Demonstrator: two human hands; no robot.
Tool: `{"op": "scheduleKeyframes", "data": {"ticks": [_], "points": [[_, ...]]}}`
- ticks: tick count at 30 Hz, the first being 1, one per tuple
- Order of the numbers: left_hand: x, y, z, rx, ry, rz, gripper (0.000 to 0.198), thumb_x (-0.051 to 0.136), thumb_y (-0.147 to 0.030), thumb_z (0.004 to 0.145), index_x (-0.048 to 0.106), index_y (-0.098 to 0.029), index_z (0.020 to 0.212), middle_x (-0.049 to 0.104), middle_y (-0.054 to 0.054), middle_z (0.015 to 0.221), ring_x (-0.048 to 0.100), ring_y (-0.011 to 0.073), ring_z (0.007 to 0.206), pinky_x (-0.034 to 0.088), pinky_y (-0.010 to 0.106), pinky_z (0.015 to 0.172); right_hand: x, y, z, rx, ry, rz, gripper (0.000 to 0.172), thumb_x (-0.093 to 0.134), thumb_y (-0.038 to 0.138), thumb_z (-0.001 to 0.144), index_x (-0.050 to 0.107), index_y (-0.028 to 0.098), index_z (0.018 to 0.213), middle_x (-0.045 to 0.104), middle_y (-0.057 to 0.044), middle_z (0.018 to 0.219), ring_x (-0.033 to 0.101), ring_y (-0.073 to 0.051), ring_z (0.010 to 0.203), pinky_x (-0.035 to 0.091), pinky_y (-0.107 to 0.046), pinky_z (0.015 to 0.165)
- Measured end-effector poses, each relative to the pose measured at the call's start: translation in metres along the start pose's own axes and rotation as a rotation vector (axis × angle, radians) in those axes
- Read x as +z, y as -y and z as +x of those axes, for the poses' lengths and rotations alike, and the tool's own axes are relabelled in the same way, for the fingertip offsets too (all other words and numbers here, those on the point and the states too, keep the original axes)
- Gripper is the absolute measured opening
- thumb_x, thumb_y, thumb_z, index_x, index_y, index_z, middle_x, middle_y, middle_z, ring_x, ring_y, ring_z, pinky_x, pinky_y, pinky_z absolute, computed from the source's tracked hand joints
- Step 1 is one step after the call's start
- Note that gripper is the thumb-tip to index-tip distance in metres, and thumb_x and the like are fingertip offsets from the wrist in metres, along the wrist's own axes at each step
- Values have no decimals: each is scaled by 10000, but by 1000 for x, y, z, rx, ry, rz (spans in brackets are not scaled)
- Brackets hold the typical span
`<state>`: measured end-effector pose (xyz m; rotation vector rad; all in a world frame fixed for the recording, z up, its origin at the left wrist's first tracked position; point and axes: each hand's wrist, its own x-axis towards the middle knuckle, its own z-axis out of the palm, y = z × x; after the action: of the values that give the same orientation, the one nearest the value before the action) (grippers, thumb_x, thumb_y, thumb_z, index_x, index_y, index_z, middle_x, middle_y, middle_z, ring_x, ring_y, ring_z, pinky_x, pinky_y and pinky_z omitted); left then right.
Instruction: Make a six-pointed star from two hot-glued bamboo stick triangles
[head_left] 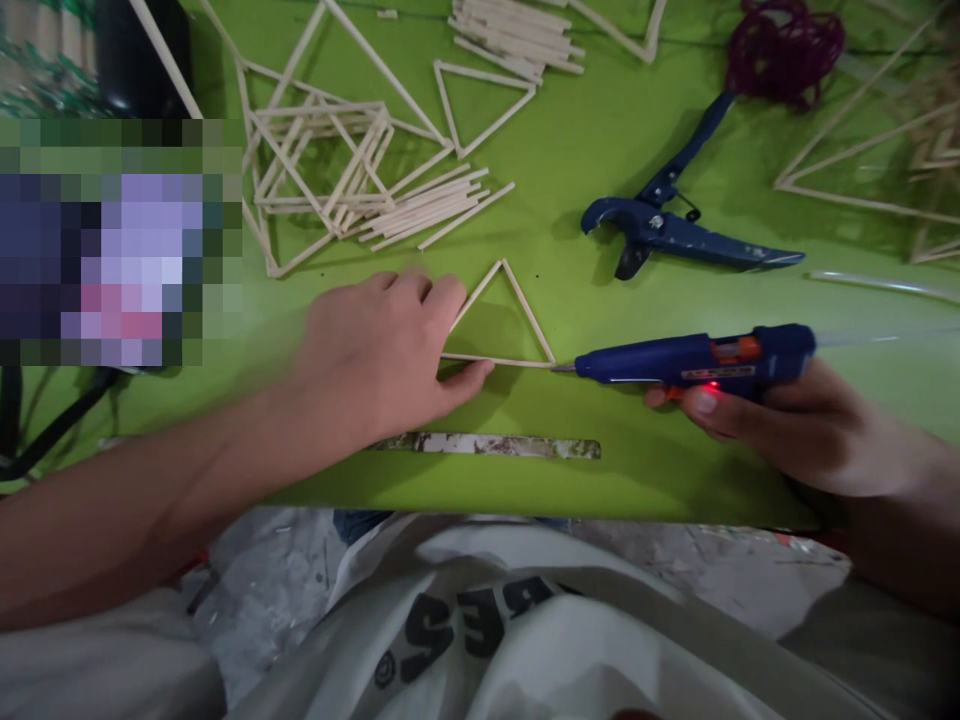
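Observation:
A small triangle of thin wooden sticks [525, 310] lies on the green table [585, 150]. My left hand [382, 350] rests on its left corner, fingers curled and pressing the sticks down, thumb under the bottom stick. My right hand [795, 420] grips a blue glue gun [697, 360] lying horizontal, with a red light glowing near the trigger. The gun's nozzle touches the triangle's lower right corner.
Blue cutting pliers [675, 230] lie beyond the glue gun. Loose sticks [435, 210], finished triangles [480, 100] and larger stick frames [322, 160] cover the far table. Purple yarn [784, 45] sits far right. A stained ruler-like strip [487, 445] lies near the front edge.

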<state>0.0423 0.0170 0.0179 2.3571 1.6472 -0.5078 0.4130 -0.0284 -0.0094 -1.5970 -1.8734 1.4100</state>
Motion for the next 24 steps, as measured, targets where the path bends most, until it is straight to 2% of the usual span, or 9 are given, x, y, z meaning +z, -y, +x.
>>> {"op": "scheduleKeyframes", "data": {"ticks": [4, 8, 11, 16, 20, 24], "points": [[-2, 0, 1, 14, 25, 9, 646, 656, -735, 1071, 767, -202, 1420, 817, 188, 1145, 782, 373, 999, 574, 414, 739, 1, 7, 1, -42, -18, 11, 374, 865, 679, 1019, 944, 318, 969, 882, -54, 938, 812, -280, 830, 674, -339, 708], [-2, 1, 1, 12, 21, -9, 652, 650, -733, 1076, 761, -207, 1443, 823, 203, 1187, 784, 398, 1047, 583, 433, 753, 0, 14, 4, -65, -10, 21, 326, 861, 633, 1042, 951, 328, 970, 757, -36, 721, 619, -194, 584, 495, -301, 512], [-1, 2, 0, 11, 22, -19, 668, 657, -742, 1069, 755, -211, 1462, 826, 203, 1199, 785, 409, 1075, 590, 439, 772, -3, 15, 5, -61, -15, 36, 345, 862, 635, 1043, 944, 310, 962, 730, -39, 704, 566, -171, 555, 404, -289, 471], [-1, 2, 1, 0, 28, -43, 683, 667, -744, 1062, 761, -204, 1468, 819, 211, 1222, 789, 432, 1107, 603, 470, 828, -6, 13, 7, -38, 3, 77, 401, 867, 645, 1042, 915, 255, 958, 632, -21, 627, 543, -157, 553, 391, -283, 488], [0, 3, 1, 8, 27, -51, 685, 664, -749, 1062, 760, -211, 1476, 819, 208, 1226, 784, 429, 1119, 608, 474, 841, -4, 11, 8, 28, 5, 83, 476, 866, 707, 1019, 906, 235, 971, 648, -29, 633, 562, -163, 532, 403, -281, 467], [1, 3, 1, 8, 20, -61, 680, 664, -752, 1062, 759, -214, 1467, 818, 208, 1216, 781, 423, 1112, 599, 460, 816, -2, 15, 10, 30, -18, 88, 525, 868, 752, 997, 904, 233, 929, 631, -32, 599, 549, -162, 496, 395, -280, 435]]}}
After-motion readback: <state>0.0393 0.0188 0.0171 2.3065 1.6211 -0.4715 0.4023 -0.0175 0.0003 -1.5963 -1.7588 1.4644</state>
